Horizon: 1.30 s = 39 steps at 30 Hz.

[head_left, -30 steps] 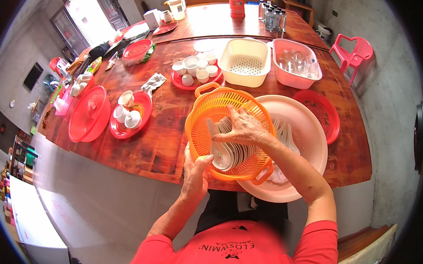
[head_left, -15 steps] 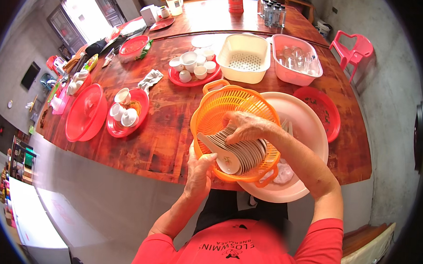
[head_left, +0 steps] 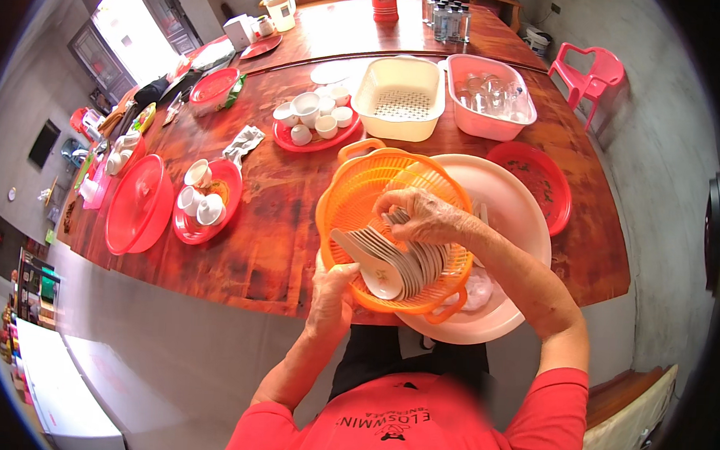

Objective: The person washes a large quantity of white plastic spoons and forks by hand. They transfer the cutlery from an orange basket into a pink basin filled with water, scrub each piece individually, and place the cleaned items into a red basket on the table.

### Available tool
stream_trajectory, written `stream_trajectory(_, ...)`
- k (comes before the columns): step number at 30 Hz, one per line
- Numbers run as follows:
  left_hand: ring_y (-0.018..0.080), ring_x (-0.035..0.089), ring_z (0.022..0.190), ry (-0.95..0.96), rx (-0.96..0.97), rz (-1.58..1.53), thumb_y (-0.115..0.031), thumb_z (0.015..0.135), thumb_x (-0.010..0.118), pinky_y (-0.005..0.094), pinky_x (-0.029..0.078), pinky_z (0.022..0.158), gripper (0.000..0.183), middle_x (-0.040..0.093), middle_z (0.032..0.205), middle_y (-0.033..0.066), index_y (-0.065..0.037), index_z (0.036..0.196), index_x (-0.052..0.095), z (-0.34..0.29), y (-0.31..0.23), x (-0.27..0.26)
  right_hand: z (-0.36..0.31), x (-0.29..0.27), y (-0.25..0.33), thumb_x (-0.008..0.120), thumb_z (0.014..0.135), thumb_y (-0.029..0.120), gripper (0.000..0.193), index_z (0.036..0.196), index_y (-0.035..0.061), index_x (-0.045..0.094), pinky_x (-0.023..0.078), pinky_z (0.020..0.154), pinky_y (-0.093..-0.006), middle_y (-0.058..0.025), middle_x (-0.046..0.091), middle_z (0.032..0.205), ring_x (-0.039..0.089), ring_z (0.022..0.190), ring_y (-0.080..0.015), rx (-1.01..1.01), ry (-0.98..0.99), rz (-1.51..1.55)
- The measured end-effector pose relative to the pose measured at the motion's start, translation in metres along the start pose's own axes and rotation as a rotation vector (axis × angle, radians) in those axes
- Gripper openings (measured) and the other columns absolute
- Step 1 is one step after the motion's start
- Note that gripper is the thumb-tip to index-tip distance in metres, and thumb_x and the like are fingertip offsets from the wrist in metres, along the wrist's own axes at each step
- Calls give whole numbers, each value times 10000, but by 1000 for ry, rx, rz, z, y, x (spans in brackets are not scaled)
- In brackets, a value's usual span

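A nested row of white soup spoons (head_left: 383, 278) lies in an orange slotted basket (head_left: 347, 194). My left hand (head_left: 331, 294) is closed on the basket's near left rim, with its thumb over the edge. Reaching into the basket, my right hand (head_left: 430, 218) has its fingers curled round some spoon handles; the fingertips are partly hidden. Beneath the basket's right side is a large pale pink basin (head_left: 528, 231), tilted over the table edge. A whitish crumpled thing (head_left: 477, 291) shows inside it.
Beyond the basket stand a cream drainer tub (head_left: 399, 129) and a pink tub (head_left: 490, 128) of glasses. A red plate (head_left: 306, 145) holds white cups, and another red plate (head_left: 193, 237) lies farther left. A red tray (head_left: 558, 188) sits right of the basin.
My right hand has lifted slightly, its fingers more curled at the spoon handles. The spoon row has parted into two groups with a gap. My left hand keeps its hold on the basket.
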<state>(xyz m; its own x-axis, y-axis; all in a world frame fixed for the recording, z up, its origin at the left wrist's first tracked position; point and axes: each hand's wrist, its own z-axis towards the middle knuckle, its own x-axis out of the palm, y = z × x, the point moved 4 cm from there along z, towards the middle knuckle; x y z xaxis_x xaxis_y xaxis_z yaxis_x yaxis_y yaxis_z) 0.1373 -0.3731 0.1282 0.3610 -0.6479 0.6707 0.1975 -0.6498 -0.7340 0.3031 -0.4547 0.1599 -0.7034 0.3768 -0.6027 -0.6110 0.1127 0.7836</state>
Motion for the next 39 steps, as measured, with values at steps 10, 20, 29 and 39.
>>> stream_trajectory(10,201,501,1103,-94,95,63,-131,767,549,364,376,975,479,532,1170,74,-13,1219,444,-1,-14,-3,-7,-61,38,556,696,112,159,818,10,556,444,613,-267,-44,564,663,520,630,-111,-15,-386,41)
stream_trajectory(20,202,506,1069,-204,146,80,-153,744,585,363,379,960,434,540,1133,71,-14,1144,489,-4,-27,-28,-70,-141,25,582,725,75,121,844,58,572,455,601,-213,-2,586,705,557,660,-73,72,-608,526)
stream_trajectory(29,208,515,1062,-203,139,58,-152,747,582,369,387,958,424,540,1134,77,-13,1135,482,-2,-27,-25,-92,-90,-58,575,635,132,188,788,23,581,447,595,-351,-141,554,637,576,654,-211,467,-106,-142)
stream_trajectory(39,213,526,1060,-205,99,112,-154,758,577,371,392,954,427,560,1123,84,-10,1150,485,-4,-25,-24,-75,-50,-100,558,617,113,178,788,62,560,427,699,-417,-136,598,767,578,817,-313,496,138,-476)
